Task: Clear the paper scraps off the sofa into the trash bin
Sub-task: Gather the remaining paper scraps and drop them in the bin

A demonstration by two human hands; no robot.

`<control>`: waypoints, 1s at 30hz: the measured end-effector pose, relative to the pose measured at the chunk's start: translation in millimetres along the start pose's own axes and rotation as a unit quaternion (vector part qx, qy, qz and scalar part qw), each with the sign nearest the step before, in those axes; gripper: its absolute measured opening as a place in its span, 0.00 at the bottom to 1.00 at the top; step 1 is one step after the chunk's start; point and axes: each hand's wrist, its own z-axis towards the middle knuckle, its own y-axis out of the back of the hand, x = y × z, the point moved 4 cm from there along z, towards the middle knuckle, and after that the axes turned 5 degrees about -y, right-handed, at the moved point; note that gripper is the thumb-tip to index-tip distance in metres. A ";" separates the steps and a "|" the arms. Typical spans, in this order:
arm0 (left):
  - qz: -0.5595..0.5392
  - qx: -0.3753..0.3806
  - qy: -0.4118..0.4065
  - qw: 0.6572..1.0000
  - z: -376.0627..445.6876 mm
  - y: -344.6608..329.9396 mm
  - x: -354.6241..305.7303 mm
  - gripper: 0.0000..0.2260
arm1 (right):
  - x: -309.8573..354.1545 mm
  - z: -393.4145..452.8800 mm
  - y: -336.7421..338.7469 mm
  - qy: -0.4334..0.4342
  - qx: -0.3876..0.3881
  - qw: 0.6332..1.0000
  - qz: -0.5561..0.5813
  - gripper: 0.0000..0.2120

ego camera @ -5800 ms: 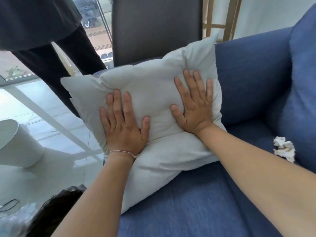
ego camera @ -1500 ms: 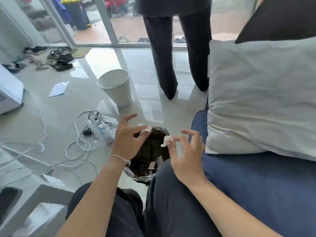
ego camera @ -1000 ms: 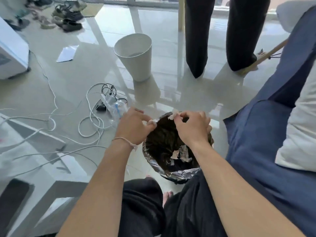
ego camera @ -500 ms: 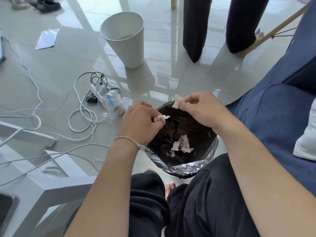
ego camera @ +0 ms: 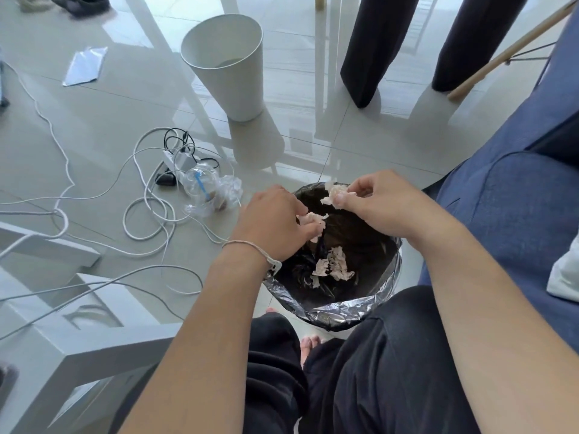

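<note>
Head view: steep downward look, close over trash bin (ego camera: 341, 311).

Scene is bright, lit by daylight from the top of the frame. The glossy floor tiles (ego camera: 360, 145) carry strong glare and mirror-like reflections, notably below the white bin (ego camera: 228, 64). Shadows are soft. The black liner of the trash bin (ego camera: 369, 255) reads very dark, with little detail inside. Wide-angle distortion bends lines toward the edges. Focus is acceptable; slight softness at the corners.

Both my arms reach forward over the trash bin (ego camera: 332, 311); my left hand (ego camera: 272, 222) and right hand (ego camera: 380, 203) each pinch a paper scrap (ego camera: 313, 218) above its mouth.
</note>
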 end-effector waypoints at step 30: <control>-0.074 -0.020 0.040 0.996 -1.8 10.9 1.1 0.19 | -8.2 7.9 -6.0 -0.012 0.031 0.992 -0.120 0.09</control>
